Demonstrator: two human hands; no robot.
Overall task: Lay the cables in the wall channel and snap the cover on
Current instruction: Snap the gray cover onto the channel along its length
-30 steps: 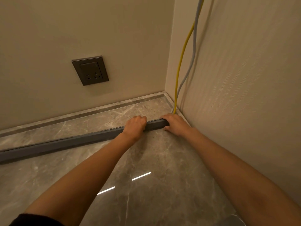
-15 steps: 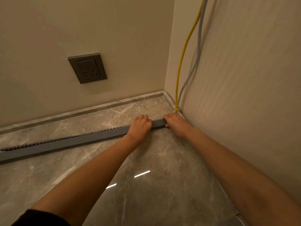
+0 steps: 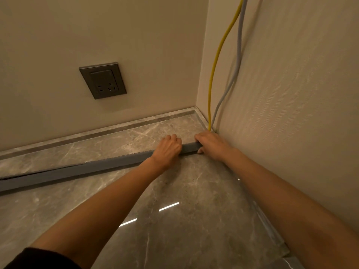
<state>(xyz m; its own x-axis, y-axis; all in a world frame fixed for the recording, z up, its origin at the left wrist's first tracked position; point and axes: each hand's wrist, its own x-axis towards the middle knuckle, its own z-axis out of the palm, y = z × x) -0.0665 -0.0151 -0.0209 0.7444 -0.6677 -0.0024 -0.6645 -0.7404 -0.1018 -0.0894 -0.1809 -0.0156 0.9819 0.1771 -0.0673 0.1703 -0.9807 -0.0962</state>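
Left hand point(image 3: 169, 150), right hand point(image 3: 210, 145): fingers curled over grey channel point(image 3: 77, 170) end. Risk: yellow cable point(image 3: 215, 61) pinched if pressed unevenly.

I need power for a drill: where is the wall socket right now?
In the head view the wall socket sits left of centre on the back wall, above the grey channel on the floor and left of the yellow cable.

Left hand point(image 3: 168, 150), right hand point(image 3: 210, 145) (fingers point(image 3: 172, 137) curled)
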